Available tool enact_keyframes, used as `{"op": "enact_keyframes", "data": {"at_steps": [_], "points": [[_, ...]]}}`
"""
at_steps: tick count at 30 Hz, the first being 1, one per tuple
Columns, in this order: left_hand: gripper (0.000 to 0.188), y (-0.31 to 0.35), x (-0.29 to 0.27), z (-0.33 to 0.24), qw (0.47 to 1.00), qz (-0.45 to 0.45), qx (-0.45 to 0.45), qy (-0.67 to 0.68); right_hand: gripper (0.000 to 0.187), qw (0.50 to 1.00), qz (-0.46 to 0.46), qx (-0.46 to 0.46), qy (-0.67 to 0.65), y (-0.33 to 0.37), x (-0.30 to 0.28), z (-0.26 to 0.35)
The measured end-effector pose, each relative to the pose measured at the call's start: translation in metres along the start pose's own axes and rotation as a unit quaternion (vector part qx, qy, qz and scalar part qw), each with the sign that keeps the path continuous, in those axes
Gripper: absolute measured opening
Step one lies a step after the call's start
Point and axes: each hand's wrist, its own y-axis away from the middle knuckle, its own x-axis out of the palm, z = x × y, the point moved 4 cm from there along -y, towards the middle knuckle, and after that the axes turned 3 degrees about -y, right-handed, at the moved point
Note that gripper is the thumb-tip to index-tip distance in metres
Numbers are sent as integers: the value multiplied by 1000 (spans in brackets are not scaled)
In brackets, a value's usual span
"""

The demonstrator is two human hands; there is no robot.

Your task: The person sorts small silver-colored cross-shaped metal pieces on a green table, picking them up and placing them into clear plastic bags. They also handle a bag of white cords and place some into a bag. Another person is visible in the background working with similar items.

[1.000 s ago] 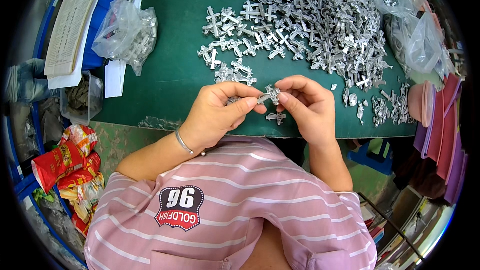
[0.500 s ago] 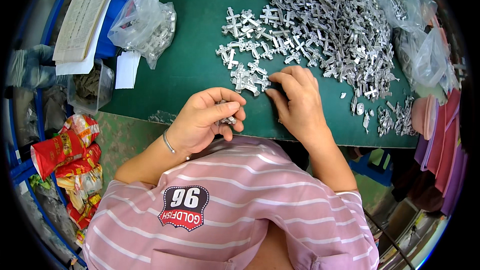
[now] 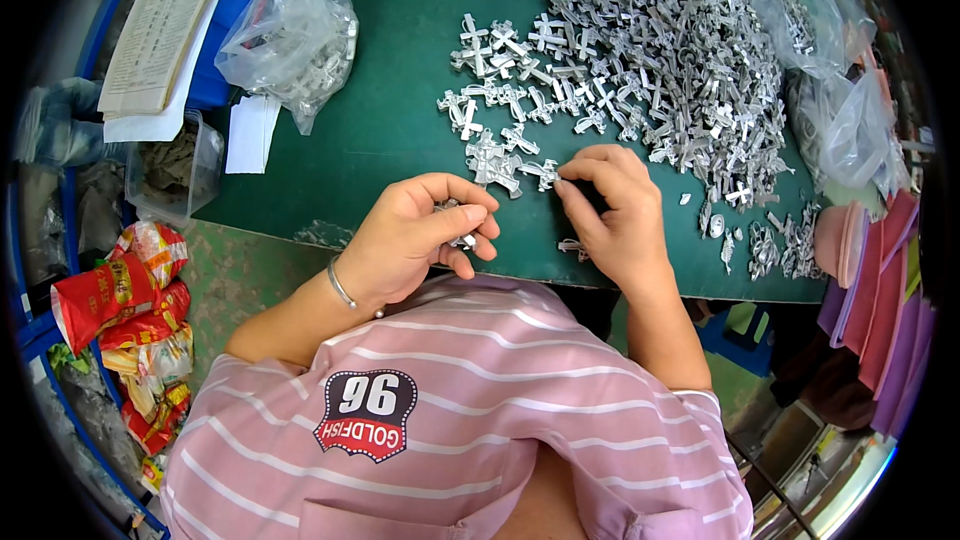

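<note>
My left hand is curled round several small silver metal cross pieces, partly hidden by the fingers. My right hand pinches the end of one silver cross between thumb and forefinger, low over the green table. Just left of that cross lies a small cluster of crosses. Another small metal piece shows below the right thumb, near the table's front edge. Beyond both hands spreads a big heap of silver crosses, with looser ones along its left side.
A clear plastic bag of metal parts sits at the left, by a blue tray and papers. Small sorted metal bits lie at the front right. A plastic tub and red packets are farther left.
My right hand has drawn slightly right and toward me, and a cross now shows pinched in its fingertips, apart from the small cluster. The left hand is almost unmoved.
</note>
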Motion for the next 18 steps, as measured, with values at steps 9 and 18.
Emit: {"op": "enact_keyframes", "data": {"at_steps": [9,18], "points": [[20,-10,18,3,999,2,6,-33,9,973,40,52,-219,10,-12,2],[17,-10,19,6,999,1,-5,-47,9,961,30,103,-256,16,-5,-5]]}}
